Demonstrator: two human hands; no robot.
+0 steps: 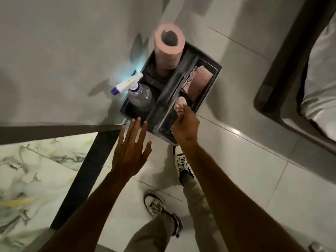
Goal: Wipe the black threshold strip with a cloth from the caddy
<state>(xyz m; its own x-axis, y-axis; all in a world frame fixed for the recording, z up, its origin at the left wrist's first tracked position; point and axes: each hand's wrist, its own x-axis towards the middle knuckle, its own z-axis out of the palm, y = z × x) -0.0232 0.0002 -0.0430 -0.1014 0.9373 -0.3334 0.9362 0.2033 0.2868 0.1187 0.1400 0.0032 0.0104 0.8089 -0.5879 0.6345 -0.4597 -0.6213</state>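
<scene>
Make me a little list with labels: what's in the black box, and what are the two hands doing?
box: black plastic caddy with a centre handle, on the pale tiled floor
left side of box: tall pink paper roll; clear spray bottle with white and blue nozzle
right side of box: folded pink cloth
right hand: pinching a pale cloth at the caddy
left hand: open, fingers spread, holding nothing
black threshold strip: below left of caddy, untouched

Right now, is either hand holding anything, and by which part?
The right hand pinches a pinkish cloth by its top end, over the caddy. The left hand is open and holds nothing.
</scene>
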